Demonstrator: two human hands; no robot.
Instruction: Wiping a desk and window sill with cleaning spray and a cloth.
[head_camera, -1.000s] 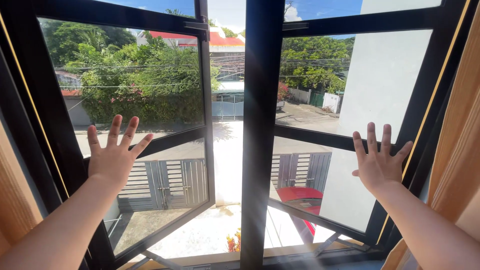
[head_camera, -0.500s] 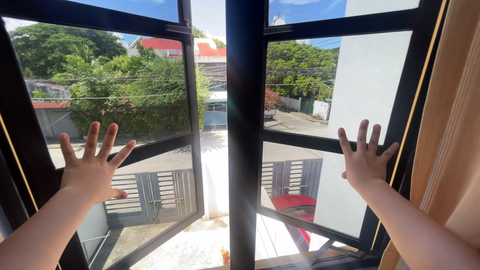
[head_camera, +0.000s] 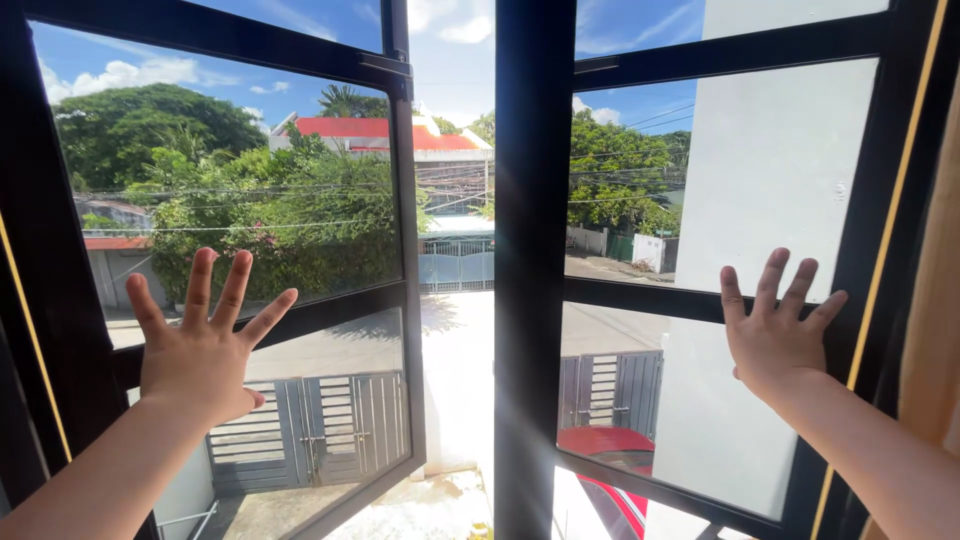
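Two black-framed window sashes stand swung outward on either side of a thick black centre post (head_camera: 532, 270). My left hand (head_camera: 200, 345) is spread flat, fingers apart, against the left sash (head_camera: 405, 250) over its middle crossbar. With its fingers also spread, my right hand (head_camera: 778, 330) lies on the glass of the right sash (head_camera: 690, 300) near its outer edge. Neither hand holds anything.
An orange-tan curtain (head_camera: 935, 330) hangs at the far right. Outside and below are a grey metal gate (head_camera: 320, 430), a red car (head_camera: 605, 465), a pale paved road, green trees and a red-roofed building. A white wall (head_camera: 760, 200) fills the right pane.
The view has tilted upward, showing more sky and less sill. Both hands stay spread on the panes, the left sash angled slightly further outward.
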